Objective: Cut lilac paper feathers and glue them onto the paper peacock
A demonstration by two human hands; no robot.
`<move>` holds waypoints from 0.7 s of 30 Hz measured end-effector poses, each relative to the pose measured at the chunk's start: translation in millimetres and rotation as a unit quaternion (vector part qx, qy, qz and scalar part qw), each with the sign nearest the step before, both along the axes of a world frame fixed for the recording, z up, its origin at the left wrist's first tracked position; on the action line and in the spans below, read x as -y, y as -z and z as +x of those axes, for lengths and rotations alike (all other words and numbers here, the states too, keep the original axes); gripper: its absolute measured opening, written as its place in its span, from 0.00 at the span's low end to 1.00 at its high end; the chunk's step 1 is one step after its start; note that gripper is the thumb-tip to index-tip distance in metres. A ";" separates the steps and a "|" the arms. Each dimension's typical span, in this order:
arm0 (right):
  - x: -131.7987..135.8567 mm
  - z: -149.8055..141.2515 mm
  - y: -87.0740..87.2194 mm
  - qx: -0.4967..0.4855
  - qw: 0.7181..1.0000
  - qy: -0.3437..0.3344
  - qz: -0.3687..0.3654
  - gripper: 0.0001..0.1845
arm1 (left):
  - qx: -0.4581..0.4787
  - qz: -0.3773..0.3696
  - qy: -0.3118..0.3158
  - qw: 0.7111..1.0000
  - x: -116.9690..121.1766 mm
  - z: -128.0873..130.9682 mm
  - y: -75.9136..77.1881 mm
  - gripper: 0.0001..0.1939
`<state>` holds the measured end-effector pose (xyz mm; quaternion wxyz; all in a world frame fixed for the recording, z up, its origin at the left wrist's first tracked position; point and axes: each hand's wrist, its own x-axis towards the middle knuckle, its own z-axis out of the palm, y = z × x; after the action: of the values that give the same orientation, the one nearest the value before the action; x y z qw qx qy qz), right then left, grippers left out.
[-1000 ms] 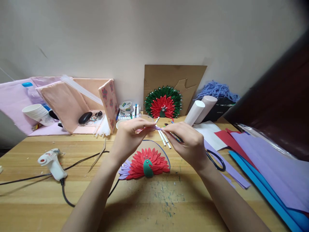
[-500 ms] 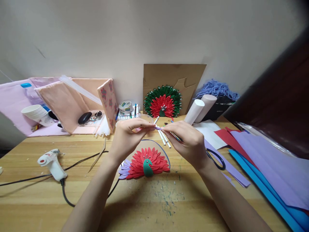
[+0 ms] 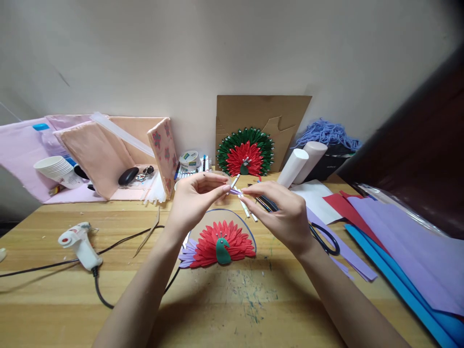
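Observation:
Above the table, a small purple petal (image 3: 235,192) is held between my two hands. My left hand (image 3: 194,198) pinches one end between thumb and fingers. At the other end, the thumb and index fingertip of my right hand (image 3: 281,212) meet its tip, slightly parted around it. Below them lies a round cardboard piece (image 3: 203,227) bearing a peacock (image 3: 223,251) with a green body and layered red petals. Lilac petals (image 3: 187,255) form a patch at its left side. White pens (image 3: 244,209) lie just behind the petal.
A white glue gun (image 3: 81,246) with a black cord rests at left, near tweezers (image 3: 147,234). Black-handled scissors (image 3: 328,241) and coloured sheets (image 3: 409,246) lie at right. Against the wall stands a cardboard panel (image 3: 261,111) with a green-and-red peacock (image 3: 245,154).
The fingers of both hands have loosened and spread a little around the purple petal, showing more of it. The things on the table stay put.

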<state>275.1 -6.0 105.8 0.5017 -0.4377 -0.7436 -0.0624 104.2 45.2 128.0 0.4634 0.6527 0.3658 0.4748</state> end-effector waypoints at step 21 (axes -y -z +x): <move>-11.4 -12.2 23.6 -0.056 0.996 0.000 -0.075 0.04 | -0.186 -0.026 0.028 0.982 -17.6 -39.6 5.4 0.16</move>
<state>263.0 5.4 82.2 0.5083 -0.4769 -0.7169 0.0187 64.6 62.8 122.7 0.4169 0.7277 0.4392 0.3219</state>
